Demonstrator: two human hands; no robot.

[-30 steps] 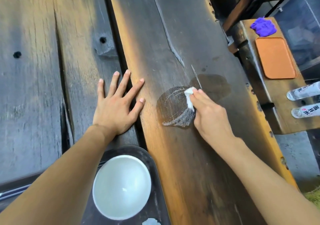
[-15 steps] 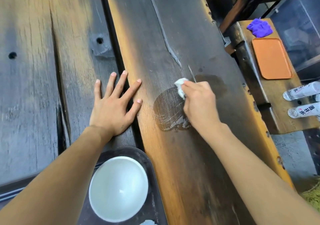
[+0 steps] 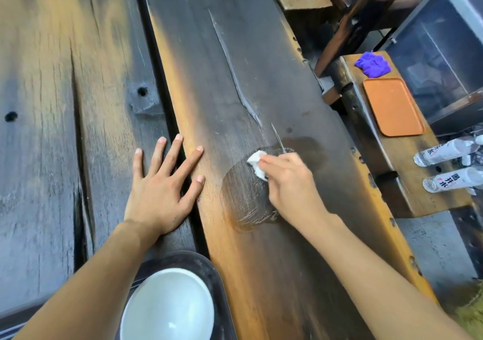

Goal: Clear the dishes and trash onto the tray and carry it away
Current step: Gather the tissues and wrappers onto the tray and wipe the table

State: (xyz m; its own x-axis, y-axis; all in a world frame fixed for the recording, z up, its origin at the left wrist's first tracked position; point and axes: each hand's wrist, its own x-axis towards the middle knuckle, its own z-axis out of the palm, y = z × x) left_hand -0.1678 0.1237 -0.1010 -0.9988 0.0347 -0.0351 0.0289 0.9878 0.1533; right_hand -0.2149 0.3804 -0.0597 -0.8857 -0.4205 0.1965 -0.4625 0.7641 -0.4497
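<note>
My right hand (image 3: 290,185) grips a crumpled white tissue (image 3: 257,164) and presses it on a wet patch (image 3: 245,196) of the dark wooden table (image 3: 235,65). My left hand (image 3: 162,185) lies flat on the planks, fingers spread, holding nothing. Near the bottom edge a dark tray (image 3: 209,269) carries an empty white bowl (image 3: 167,305), partly hidden by my left forearm.
To the right, a lower wooden bench (image 3: 407,172) holds an orange tray (image 3: 392,107), a purple cloth (image 3: 372,64) and two clear water bottles (image 3: 444,151) lying on their sides. A glass-sided cabinet (image 3: 439,52) stands behind it. A gap runs between the table planks.
My right hand has slid the tissue to the left and slightly away across the wet patch. The left hand stays flat in place. The view has tilted a little.
</note>
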